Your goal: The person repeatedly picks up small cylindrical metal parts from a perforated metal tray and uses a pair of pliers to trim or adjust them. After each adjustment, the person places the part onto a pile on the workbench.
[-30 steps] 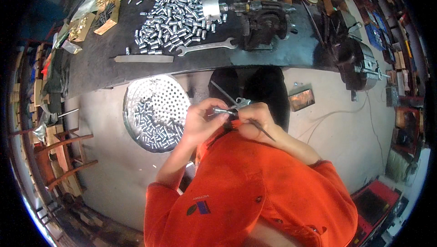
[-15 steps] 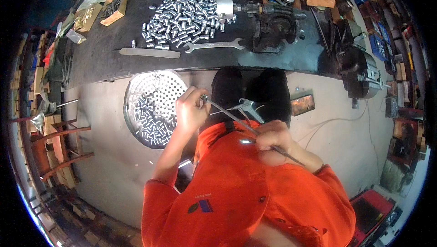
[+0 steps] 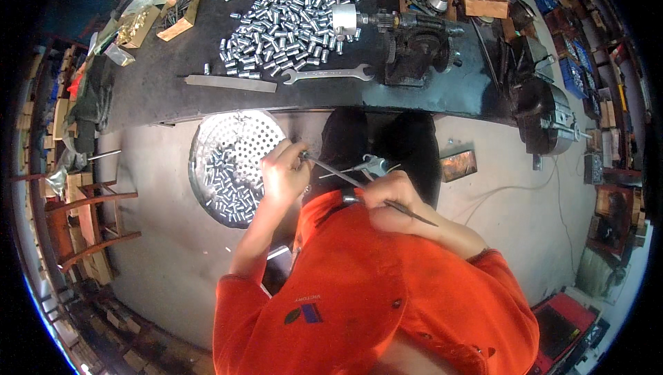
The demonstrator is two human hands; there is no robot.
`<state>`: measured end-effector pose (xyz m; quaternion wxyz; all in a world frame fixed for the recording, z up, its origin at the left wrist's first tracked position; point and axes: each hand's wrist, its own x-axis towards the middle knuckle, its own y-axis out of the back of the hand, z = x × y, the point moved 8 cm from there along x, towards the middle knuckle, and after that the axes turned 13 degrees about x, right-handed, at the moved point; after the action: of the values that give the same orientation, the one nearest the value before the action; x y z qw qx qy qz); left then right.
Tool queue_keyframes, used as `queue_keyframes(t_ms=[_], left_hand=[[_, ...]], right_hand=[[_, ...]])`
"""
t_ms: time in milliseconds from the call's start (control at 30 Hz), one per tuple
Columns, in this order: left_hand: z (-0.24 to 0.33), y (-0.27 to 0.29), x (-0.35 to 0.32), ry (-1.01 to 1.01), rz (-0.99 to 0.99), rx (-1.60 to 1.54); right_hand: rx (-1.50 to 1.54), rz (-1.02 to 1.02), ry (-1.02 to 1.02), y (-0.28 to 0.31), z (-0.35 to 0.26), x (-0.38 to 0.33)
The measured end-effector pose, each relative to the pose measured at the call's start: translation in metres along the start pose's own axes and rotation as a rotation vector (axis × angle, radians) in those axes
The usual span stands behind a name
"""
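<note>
Your left hand (image 3: 283, 173) is curled up, and its fingertips pinch a small metal piece (image 3: 304, 156). The piece sits right at the top of your fingers, poking out toward the dark workbench (image 3: 152, 92). It is too small to tell its exact shape.

Your right hand (image 3: 392, 199) is closed around a thin metal rod (image 3: 338, 173). The rod runs slanted. One end reaches up and left until it touches the small piece at your left fingertips. The other end sticks out past your right hand, down and to the right. So the rod joins your two hands like a little bridge.

Just left of your left hand is a round metal basket (image 3: 207, 161) full of holes, with many short shiny tubes lying inside it. It stands on the floor, below the edge of the workbench.

On the workbench lies a big pile of silver tubes (image 3: 283, 19). Near the pile are a flat wrench (image 3: 328, 73), a long flat metal bar (image 3: 230, 83) and a dark machine (image 3: 414, 43).
</note>
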<state>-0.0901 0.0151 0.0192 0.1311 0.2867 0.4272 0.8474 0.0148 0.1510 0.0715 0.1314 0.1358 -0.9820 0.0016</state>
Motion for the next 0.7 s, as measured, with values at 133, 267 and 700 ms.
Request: queue_keyframes(t_ms=[133,267,700], left_hand=[[0.006,-0.005,0.001,-0.115,0.002,0.025],[0.003,-0.012,0.001,-0.118,-0.033,0.031],[0.040,-0.036,-0.005,-0.323,-0.193,-0.168]], right_hand=[[0.024,0.023,0.012,-0.001,-0.008,-0.003],[-0.008,0.022,-0.038,0.002,-0.010,-0.006],[0.132,0.130,-0.156,-0.003,0.057,0.022]])
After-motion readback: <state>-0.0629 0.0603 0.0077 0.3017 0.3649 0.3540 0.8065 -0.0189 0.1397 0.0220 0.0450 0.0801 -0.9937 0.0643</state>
